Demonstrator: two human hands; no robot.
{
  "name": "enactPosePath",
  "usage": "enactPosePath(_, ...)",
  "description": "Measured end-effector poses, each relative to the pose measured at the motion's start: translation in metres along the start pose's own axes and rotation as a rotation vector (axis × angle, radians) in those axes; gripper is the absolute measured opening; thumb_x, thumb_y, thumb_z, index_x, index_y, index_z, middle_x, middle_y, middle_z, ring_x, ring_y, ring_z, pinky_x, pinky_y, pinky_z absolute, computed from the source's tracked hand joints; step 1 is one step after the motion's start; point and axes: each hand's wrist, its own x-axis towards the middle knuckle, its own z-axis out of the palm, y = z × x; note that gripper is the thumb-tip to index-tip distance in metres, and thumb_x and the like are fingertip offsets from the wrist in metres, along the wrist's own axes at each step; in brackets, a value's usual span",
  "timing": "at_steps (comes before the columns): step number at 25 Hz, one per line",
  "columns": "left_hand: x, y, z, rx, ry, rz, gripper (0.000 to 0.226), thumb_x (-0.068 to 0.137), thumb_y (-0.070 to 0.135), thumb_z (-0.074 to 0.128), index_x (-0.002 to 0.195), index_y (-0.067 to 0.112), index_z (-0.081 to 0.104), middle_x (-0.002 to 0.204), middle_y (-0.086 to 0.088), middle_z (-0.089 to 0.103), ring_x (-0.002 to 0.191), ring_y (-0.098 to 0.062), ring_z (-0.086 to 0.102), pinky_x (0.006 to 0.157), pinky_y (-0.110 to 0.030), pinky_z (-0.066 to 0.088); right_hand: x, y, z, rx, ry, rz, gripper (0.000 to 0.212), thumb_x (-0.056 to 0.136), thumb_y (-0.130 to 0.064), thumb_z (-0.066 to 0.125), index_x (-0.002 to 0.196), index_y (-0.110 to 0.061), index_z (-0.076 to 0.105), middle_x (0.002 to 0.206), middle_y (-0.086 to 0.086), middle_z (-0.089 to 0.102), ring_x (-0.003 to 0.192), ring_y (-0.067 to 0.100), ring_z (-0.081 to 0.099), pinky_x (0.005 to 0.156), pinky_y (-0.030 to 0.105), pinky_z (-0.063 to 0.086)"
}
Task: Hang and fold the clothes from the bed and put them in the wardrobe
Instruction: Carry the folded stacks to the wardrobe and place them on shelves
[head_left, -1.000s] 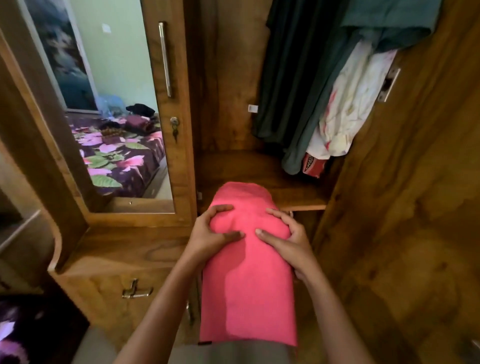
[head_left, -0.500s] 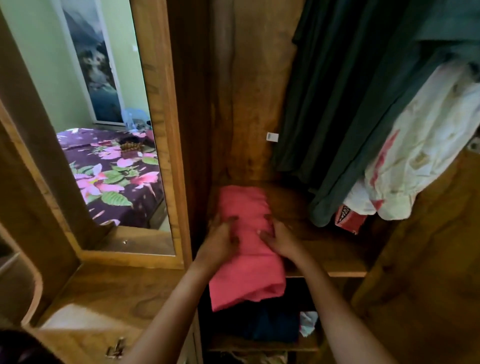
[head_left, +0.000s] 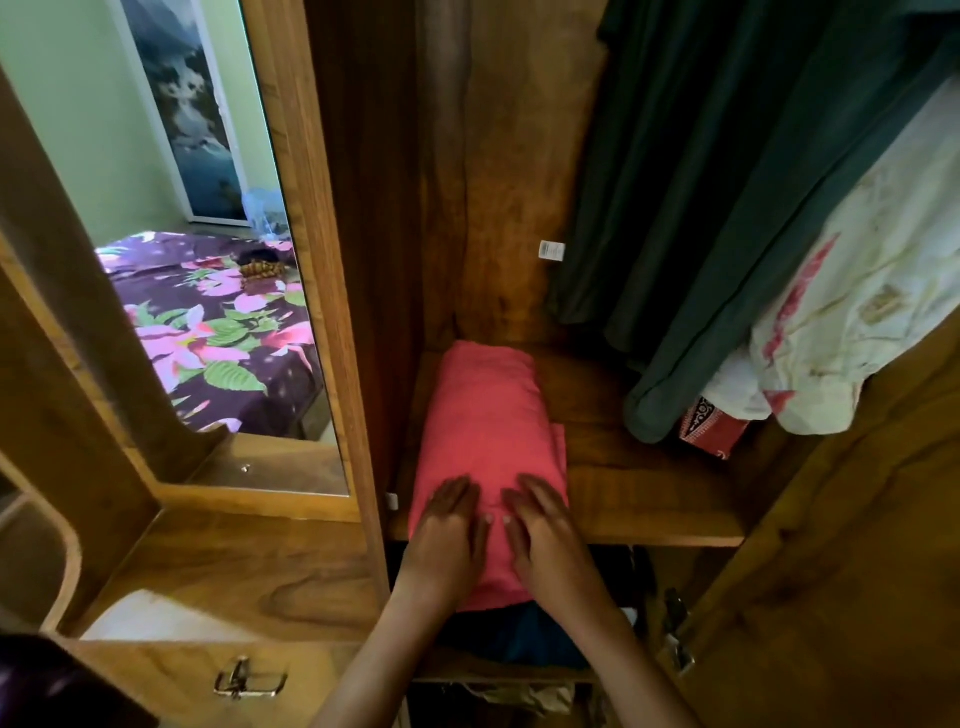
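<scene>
**Folded pink cloth on wardrobe shelf, both hands flat on top**

Nearest the camera, a metal drawer handle (head_left: 249, 680) sits on the light wooden drawer front at lower left. To its right, in the compartment under the shelf, lies a dark blue garment (head_left: 524, 636), partly hidden by the forearms.

The left hand (head_left: 449, 535) and right hand (head_left: 545, 540) lie side by side, palms down, on the near end of the folded pink cloth (head_left: 488, 431). The fingers of both are straight and pressed flat on the fabric; neither hand grasps anything.

The pink cloth lies lengthwise on the brown wooden wardrobe shelf (head_left: 654, 499), against the left wall of the compartment. Its far end reaches almost to the back panel, and its near end overhangs the shelf's front edge.

Further back and to the right hangs a dark green garment (head_left: 701, 208), its hem just above the shelf. Beside it hang a white garment with red floral print (head_left: 857, 312) and a small red patterned cloth (head_left: 711, 428). A small white label (head_left: 551, 251) is stuck to the back panel.

At left, the wood-framed door mirror (head_left: 156, 130) reflects a bed with a purple floral sheet (head_left: 208, 332).
</scene>
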Motion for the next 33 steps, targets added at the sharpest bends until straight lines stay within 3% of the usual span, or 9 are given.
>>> enactPosePath(3, 0.017, -0.001, 0.003, 0.037, 0.054, -0.041, 0.067, 0.089, 0.045, 0.022, 0.135, 0.002, 0.046, 0.142, -0.017, 0.044, 0.135, -0.026, 0.038, 0.113, -0.026, 0.018, 0.022, 0.003, -0.002, -0.005, -0.021, 0.008, 0.041, 0.090, -0.025, 0.041, 0.108, -0.002, 0.069, 0.118, 0.021, 0.063, 0.108, 0.034, 0.062, 0.095, 0.040, 0.046)
enactPosePath(5, 0.034, -0.003, 0.001, 0.075, 0.007, -0.069, 0.060, 0.093, 0.038, 0.020, 0.139, 0.004, 0.040, 0.146, -0.014, 0.039, 0.138, -0.022, 0.032, 0.115, -0.025, 0.013, 0.041, 0.005, 0.003, 0.018, -0.066, 0.021, 0.039, 0.087, -0.023, 0.041, 0.100, -0.002, 0.072, 0.108, 0.023, 0.067, 0.098, 0.036, 0.066, 0.083, 0.043, 0.053)
enactPosePath(10, 0.077, -0.009, -0.016, 0.063, 0.009, -0.129, 0.045, 0.097, 0.025, 0.033, 0.134, 0.001, 0.046, 0.141, -0.018, 0.043, 0.133, -0.025, 0.037, 0.113, -0.028, 0.019, 0.096, 0.002, -0.012, -0.003, -0.222, -0.040, 0.038, 0.097, -0.018, 0.041, 0.124, 0.002, 0.058, 0.135, 0.023, 0.050, 0.128, 0.030, 0.047, 0.107, 0.025, 0.031)
enactPosePath(14, 0.066, -0.001, -0.018, 0.181, 0.154, -0.129, 0.030, 0.092, 0.021, 0.046, 0.108, 0.002, 0.063, 0.115, -0.018, 0.061, 0.110, -0.032, 0.054, 0.094, -0.033, 0.040, 0.083, -0.003, -0.022, -0.004, 0.079, 0.050, 0.019, 0.087, -0.010, 0.054, 0.098, 0.001, 0.065, 0.110, 0.020, 0.060, 0.095, 0.037, 0.061, 0.080, 0.038, 0.048)
enactPosePath(16, 0.060, -0.002, -0.012, 0.182, 0.124, -0.157, 0.030, 0.092, 0.022, 0.047, 0.111, 0.004, 0.063, 0.118, -0.016, 0.060, 0.112, -0.030, 0.054, 0.093, -0.031, 0.041, 0.077, 0.000, -0.015, -0.021, 0.069, 0.083, 0.018, 0.086, -0.009, 0.053, 0.093, 0.002, 0.066, 0.102, 0.021, 0.062, 0.087, 0.037, 0.062, 0.074, 0.038, 0.050)
enactPosePath(19, 0.063, -0.013, -0.006, 0.158, 0.053, -0.161, 0.041, 0.096, 0.021, 0.042, 0.134, 0.005, 0.048, 0.143, -0.014, 0.043, 0.133, -0.024, 0.037, 0.109, -0.026, 0.024, 0.086, 0.007, 0.002, 0.051, -0.005, 0.047, 0.022, 0.089, -0.005, 0.051, 0.100, 0.005, 0.067, 0.111, 0.024, 0.062, 0.095, 0.037, 0.063, 0.084, 0.035, 0.048)
enactPosePath(25, 0.065, -0.012, -0.011, 0.079, 0.087, -0.153, 0.043, 0.096, 0.017, 0.044, 0.137, 0.004, 0.042, 0.146, -0.015, 0.037, 0.138, -0.025, 0.030, 0.110, -0.021, 0.012, 0.097, 0.015, -0.002, 0.132, -0.067, 0.028, 0.029, 0.089, -0.005, 0.055, 0.116, 0.001, 0.063, 0.127, 0.019, 0.056, 0.116, 0.030, 0.055, 0.101, 0.022, 0.034)
enactPosePath(29, 0.051, -0.011, -0.007, 0.015, 0.191, -0.136, 0.037, 0.091, 0.012, 0.055, 0.126, 0.002, 0.056, 0.135, -0.017, 0.051, 0.129, -0.029, 0.043, 0.108, -0.026, 0.024, 0.091, 0.018, -0.006, 0.155, -0.105, -0.002, 0.036, 0.088, -0.009, 0.058, 0.124, -0.004, 0.058, 0.135, 0.017, 0.049, 0.123, 0.029, 0.050, 0.104, 0.022, 0.028)
enactPosePath(33, 0.025, 0.003, -0.016, -0.050, 0.273, -0.097, 0.028, 0.085, 0.006, 0.061, 0.112, 0.001, 0.064, 0.109, -0.017, 0.066, 0.098, -0.029, 0.063, 0.086, -0.026, 0.043, 0.086, 0.016, -0.013, 0.125, -0.158, 0.006, 0.045, 0.089, -0.012, 0.060, 0.132, -0.005, 0.051, 0.146, 0.018, 0.036, 0.131, 0.030, 0.040, 0.106, 0.022, 0.024)
